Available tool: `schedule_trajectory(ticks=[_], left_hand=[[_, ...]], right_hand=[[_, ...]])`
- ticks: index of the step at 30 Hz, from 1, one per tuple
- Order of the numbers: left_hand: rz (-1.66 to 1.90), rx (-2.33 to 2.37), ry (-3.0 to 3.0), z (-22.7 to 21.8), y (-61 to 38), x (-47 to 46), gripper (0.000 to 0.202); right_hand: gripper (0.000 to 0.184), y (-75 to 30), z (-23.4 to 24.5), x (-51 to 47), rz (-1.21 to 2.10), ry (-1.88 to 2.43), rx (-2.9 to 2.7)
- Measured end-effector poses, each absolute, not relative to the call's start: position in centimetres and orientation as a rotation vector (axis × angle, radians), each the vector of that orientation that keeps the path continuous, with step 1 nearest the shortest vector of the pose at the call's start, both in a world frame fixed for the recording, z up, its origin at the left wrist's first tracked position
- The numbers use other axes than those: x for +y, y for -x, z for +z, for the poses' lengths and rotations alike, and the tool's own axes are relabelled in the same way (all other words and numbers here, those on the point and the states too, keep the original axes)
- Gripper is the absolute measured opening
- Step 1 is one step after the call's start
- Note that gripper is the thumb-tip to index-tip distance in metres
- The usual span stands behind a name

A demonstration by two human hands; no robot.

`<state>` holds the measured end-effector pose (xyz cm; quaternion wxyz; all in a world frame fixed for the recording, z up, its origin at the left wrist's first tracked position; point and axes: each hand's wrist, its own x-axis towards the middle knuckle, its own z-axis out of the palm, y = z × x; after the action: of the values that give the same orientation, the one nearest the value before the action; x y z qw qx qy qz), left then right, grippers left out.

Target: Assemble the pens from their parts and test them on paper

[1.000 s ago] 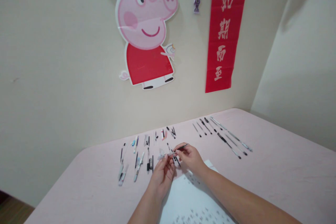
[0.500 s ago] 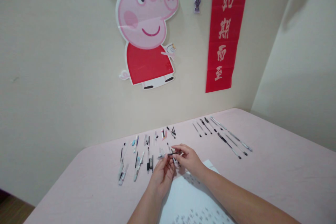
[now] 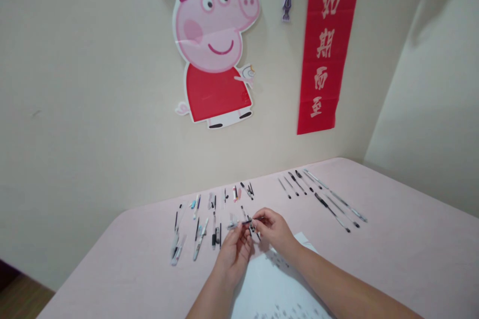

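A dark, slim pen (image 3: 246, 222) is held level between both hands above the middle of the table. My left hand (image 3: 235, 249) pinches its left part, palm partly turned up. On its right end, the thumb and fingers of my right hand (image 3: 275, 232) are closed. Just beyond my left fingertips is a clear, whitish piece (image 3: 232, 222); I cannot tell whether it belongs to the pen. Dark pen parts (image 3: 255, 232) lie behind and below the fingers, partly hidden. Under my forearms a white sheet (image 3: 273, 289) with dark marks lies on the table.
Groups of pen parts lie to the left, including a white pen (image 3: 201, 241) and a black cap (image 3: 214, 240). Several slim pens, among them a black-grip pen (image 3: 331, 212), lie in rows at the right. The pink tabletop (image 3: 123, 254) meets the wall (image 3: 93, 109) behind.
The view has shifted slightly, so everything sits a little further right. My right fingers have drawn closer together on the pen's end; both hands stay at about the same place.
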<state>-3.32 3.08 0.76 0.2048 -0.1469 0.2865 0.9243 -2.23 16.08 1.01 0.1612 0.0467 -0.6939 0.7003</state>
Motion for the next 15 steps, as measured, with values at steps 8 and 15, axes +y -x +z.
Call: schedule_trajectory(ticks=[8, 15], left_hand=[[2.591, 0.805, 0.424, 0.52, 3.38, 3.09, 0.014], [2.581, 0.846, 0.448, 1.11, 3.28, 3.18, 0.016]], right_hand=[[0.018, 2.45, 0.57, 16.20, 1.939, -0.138, -2.005], [0.022, 2.37, 0.73, 16.24, 1.960, -0.127, -2.009]])
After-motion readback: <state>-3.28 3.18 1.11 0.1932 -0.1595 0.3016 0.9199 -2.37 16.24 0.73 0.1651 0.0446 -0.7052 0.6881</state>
